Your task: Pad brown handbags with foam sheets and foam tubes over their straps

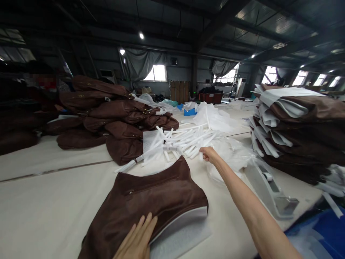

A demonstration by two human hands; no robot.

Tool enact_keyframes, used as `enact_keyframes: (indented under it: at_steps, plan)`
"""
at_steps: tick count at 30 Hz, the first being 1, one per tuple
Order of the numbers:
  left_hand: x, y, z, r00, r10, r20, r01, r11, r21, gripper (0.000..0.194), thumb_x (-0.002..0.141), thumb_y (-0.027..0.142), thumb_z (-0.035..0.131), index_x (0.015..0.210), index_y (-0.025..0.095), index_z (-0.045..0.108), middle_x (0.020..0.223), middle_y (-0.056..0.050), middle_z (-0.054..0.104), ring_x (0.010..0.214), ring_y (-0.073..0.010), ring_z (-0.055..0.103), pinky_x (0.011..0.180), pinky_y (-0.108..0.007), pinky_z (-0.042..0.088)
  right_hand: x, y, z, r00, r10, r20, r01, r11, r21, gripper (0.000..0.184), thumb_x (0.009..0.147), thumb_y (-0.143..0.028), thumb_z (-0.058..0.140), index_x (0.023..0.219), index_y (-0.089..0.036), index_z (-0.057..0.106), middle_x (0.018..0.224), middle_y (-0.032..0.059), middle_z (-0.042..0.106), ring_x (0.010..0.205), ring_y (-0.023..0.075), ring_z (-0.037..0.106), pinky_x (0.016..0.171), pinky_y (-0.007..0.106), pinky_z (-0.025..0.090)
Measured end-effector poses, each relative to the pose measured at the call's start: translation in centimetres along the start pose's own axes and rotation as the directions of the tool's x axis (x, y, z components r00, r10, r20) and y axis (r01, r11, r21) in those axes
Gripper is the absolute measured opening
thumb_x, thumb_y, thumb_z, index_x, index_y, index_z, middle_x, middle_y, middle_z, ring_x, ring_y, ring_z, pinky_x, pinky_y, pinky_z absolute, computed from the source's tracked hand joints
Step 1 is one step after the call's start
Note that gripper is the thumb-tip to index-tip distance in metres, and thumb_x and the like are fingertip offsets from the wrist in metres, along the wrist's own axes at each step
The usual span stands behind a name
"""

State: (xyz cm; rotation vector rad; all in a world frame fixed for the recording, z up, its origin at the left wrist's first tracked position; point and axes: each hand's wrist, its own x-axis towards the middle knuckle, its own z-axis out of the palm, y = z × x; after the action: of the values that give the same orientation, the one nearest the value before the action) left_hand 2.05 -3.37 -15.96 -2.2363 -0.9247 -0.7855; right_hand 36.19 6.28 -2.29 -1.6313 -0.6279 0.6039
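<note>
Opens onto a dim hall of dark beams (221, 23), with bright windows (157, 73) towards twelve o'clock, over a pale table (54, 194). Seems midway through the brown bag (161, 194) at six o'clock, with plump bags (115, 108) heaped at nine and flatter brown pieces (309, 133) stacked at three, layered with white sheets (285, 100); cannot tell which are finished. Lays the left hand (137, 235) flat on the bag, fingers extended, gripping nothing. Pinches a white piece (201, 155) in the right hand (210, 154) at four o'clock, beside loose, slim white tubes (188, 138). Looks soft and leathery, with a curved top edge, a slanting zip (153, 186) and a thin papery sheet (183, 230) jutting out at the lower edge
</note>
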Motion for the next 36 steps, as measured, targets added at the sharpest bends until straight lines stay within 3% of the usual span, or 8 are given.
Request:
enact_keyframes:
  at_steps: [3, 6, 11, 16, 23, 28, 32, 36]
  plan:
    - [0.3, 0.2, -0.3, 0.994, -0.063, 0.085, 0.067, 0.996, -0.055, 0.066, 0.08, 0.006, 0.041, 0.144, 0.021, 0.047, 0.13, -0.002, 0.064, 0.11, -0.0178, 0.067, 0.103, -0.029, 0.05, -1.1, -0.5, -3.3, 0.98, 0.061, 0.187, -0.066, 0.998, 0.022, 0.025, 0.095, -0.035, 0.061, 0.107, -0.013, 0.062, 0.094, 0.0043, 0.064, 0.071, 0.012, 0.062, 0.061, 0.026, 0.055]
    - [1.4, 0.8, -1.3, 0.956, -0.148, 0.253, 0.184, 0.975, -0.125, 0.058, 0.079, 0.004, 0.038, 0.128, 0.02, 0.064, 0.126, -0.004, 0.066, 0.11, -0.0211, 0.068, 0.098, -0.034, 0.055, -5.2, 1.3, -7.1, 0.887, 0.107, 0.449, -0.177, 0.977, 0.117, 0.021, 0.084, -0.032, 0.071, 0.087, -0.013, 0.063, 0.076, 0.0016, 0.064, 0.049, 0.0075, 0.053, 0.043, 0.02, 0.045]
    - [4.9, 1.2, -3.6, 0.761, -0.243, 0.602, 0.384, 0.916, -0.115, 0.056, 0.082, 0.003, 0.038, 0.127, 0.022, 0.064, 0.127, -0.005, 0.066, 0.115, -0.0219, 0.065, 0.099, -0.035, 0.053, -17.5, 7.0, -10.8, 0.67, 0.166, 0.724, -0.509, 0.812, 0.285, 0.038, 0.067, -0.037, 0.086, 0.085, -0.015, 0.061, 0.071, 0.0042, 0.069, 0.06, 0.0171, 0.068, 0.055, 0.025, 0.056]
    - [8.0, 0.3, -5.4, 0.604, -0.216, 0.767, 0.418, 0.905, -0.074, 0.05, 0.086, 0.006, 0.043, 0.129, 0.024, 0.061, 0.12, -0.01, 0.07, 0.102, -0.0272, 0.071, 0.085, -0.039, 0.057, -27.3, 9.9, -4.6, 0.46, 0.286, 0.841, -0.711, 0.686, 0.155, 0.045, 0.064, -0.042, 0.086, 0.087, -0.014, 0.059, 0.076, 0.0079, 0.07, 0.068, 0.0217, 0.073, 0.057, 0.024, 0.058]
    - [9.9, -0.3, -7.0, 0.608, -0.139, 0.782, 0.36, 0.926, -0.115, 0.038, 0.088, 0.008, 0.043, 0.115, 0.018, 0.067, 0.095, -0.004, 0.075, 0.09, -0.0232, 0.071, 0.076, -0.026, 0.05, -30.1, 9.0, 6.7, 0.394, 0.306, 0.866, -0.755, 0.646, 0.115, 0.024, 0.068, -0.03, 0.075, 0.078, -0.012, 0.063, 0.067, 0.0068, 0.066, 0.063, 0.0208, 0.07, 0.059, 0.029, 0.058]
    - [9.2, 0.3, -7.1, 0.565, -0.173, 0.807, 0.382, 0.921, -0.07, 0.042, 0.087, 0.014, 0.052, 0.127, 0.021, 0.063, 0.098, -0.009, 0.075, 0.086, -0.0246, 0.072, 0.077, -0.028, 0.052, -28.7, 8.5, 8.0, 0.431, 0.238, 0.87, -0.628, 0.772, 0.1, 0.023, 0.087, -0.033, 0.051, 0.096, -0.018, 0.065, 0.075, 0.0006, 0.069, 0.056, 0.0153, 0.063, 0.053, 0.029, 0.056]
    - [8.5, 0.1, -6.5, 0.607, -0.14, 0.782, 0.38, 0.916, -0.131, 0.042, 0.091, 0.026, 0.056, 0.133, 0.026, 0.059, 0.121, -0.008, 0.07, 0.102, -0.027, 0.069, 0.086, -0.032, 0.052, -27.9, 8.7, 8.6, 0.448, 0.202, 0.871, -0.583, 0.804, 0.113, 0.022, 0.083, -0.032, 0.058, 0.102, -0.021, 0.061, 0.084, 0.0009, 0.069, 0.059, 0.0156, 0.063, 0.049, 0.028, 0.055]
    - [7.4, 0.1, -5.6, 0.622, -0.161, 0.766, 0.357, 0.929, -0.094, 0.046, 0.089, 0.022, 0.059, 0.134, 0.029, 0.058, 0.121, -0.006, 0.07, 0.1, -0.0278, 0.07, 0.084, -0.033, 0.055, -27.7, 9.5, 7.6, 0.341, 0.174, 0.924, -0.498, 0.867, 0.021, 0.01, 0.079, -0.025, 0.063, 0.087, -0.019, 0.063, 0.072, 0.0023, 0.065, 0.057, 0.0167, 0.061, 0.055, 0.031, 0.055]
